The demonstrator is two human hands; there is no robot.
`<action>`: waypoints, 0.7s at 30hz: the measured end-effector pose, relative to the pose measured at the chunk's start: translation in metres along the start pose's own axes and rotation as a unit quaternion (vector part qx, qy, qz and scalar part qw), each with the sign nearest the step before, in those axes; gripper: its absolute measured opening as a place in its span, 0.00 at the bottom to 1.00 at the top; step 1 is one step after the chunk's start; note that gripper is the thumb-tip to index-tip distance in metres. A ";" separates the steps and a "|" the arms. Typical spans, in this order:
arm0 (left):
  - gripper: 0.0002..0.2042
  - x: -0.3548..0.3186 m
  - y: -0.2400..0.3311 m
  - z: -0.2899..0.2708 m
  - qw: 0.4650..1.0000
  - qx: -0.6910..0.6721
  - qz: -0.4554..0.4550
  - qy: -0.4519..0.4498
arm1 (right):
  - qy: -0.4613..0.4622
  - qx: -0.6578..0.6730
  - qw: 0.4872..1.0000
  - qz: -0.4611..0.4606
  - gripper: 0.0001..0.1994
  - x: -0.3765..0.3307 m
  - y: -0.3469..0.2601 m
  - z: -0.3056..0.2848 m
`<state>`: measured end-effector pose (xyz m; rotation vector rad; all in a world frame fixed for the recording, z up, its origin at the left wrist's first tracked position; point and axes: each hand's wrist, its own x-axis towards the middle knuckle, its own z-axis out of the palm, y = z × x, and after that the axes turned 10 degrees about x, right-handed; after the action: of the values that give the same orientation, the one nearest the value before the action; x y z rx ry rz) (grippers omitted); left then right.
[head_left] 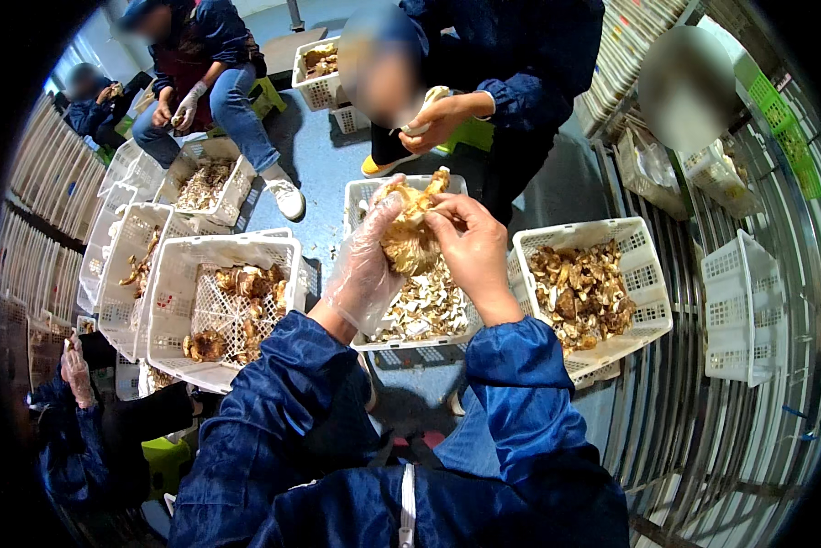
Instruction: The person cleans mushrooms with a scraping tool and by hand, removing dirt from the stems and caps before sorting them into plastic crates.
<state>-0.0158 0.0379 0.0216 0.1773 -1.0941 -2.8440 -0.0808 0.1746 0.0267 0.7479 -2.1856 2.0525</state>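
My left hand (pixel 365 260), in a clear plastic glove, is closed round a large brown mushroom (pixel 410 245) with ragged, frilled edges. My bare right hand (pixel 476 248) pinches the mushroom's right side with thumb and fingertips; exactly what lies between those fingertips is hidden. Below both hands stands a white plastic basket (pixel 356 192) holding many small cream and brown mushroom pieces (pixel 429 306). To the right, another white basket (pixel 650 274) carries a heap of brown mushrooms (pixel 579 297). The white basket (pixel 175 283) on the left contains several brown mushrooms (pixel 205 345).
Across from me a co-worker (pixel 520 64) sits handling a pale piece. Another works at the far left beside a basket of trimmings (pixel 205 187). A gloved hand (pixel 77 370) shows at the left edge. Metal racks (pixel 684 384) and a white basket (pixel 744 310) line the right.
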 end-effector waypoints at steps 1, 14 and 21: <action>0.24 -0.001 -0.001 -0.002 1.000 -0.014 -0.013 0.006 | -0.001 0.001 1.000 0.001 0.06 0.001 0.003 -0.001; 0.33 -0.009 -0.005 -0.013 0.998 0.064 0.023 -0.003 | -0.043 -0.163 0.974 -0.153 0.04 -0.010 -0.010 0.011; 0.35 -0.022 0.013 -0.005 0.995 0.093 -0.015 -0.024 | -0.021 -0.101 0.990 -0.094 0.05 -0.008 -0.017 0.002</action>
<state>0.0073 0.0278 0.0289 0.1393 -1.3774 -2.7835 -0.0665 0.1749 0.0396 0.9397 -2.2058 1.7144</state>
